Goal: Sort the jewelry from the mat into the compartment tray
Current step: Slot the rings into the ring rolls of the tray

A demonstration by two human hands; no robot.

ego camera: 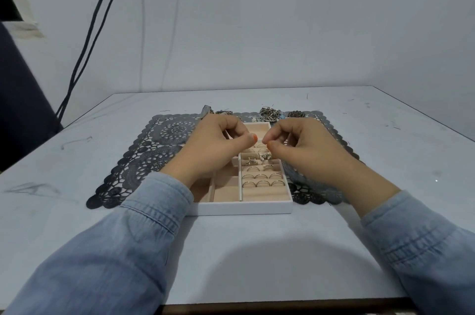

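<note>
Head view: hands meet over tray

Mid-sort, I judge. Left hand and right hand hover above the white tray, fingers curled, thumbs to forefingers; any pinched piece is too small to tell. Thin metal rings stand in peach velvet rolls. Loose jewelry sits at the lacy mat's 12 o'clock edge. Next calls for fine seating in a slot.

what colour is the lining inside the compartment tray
Pale peach-pink lining, inside a white outer wall; seen in the head view.
</note>
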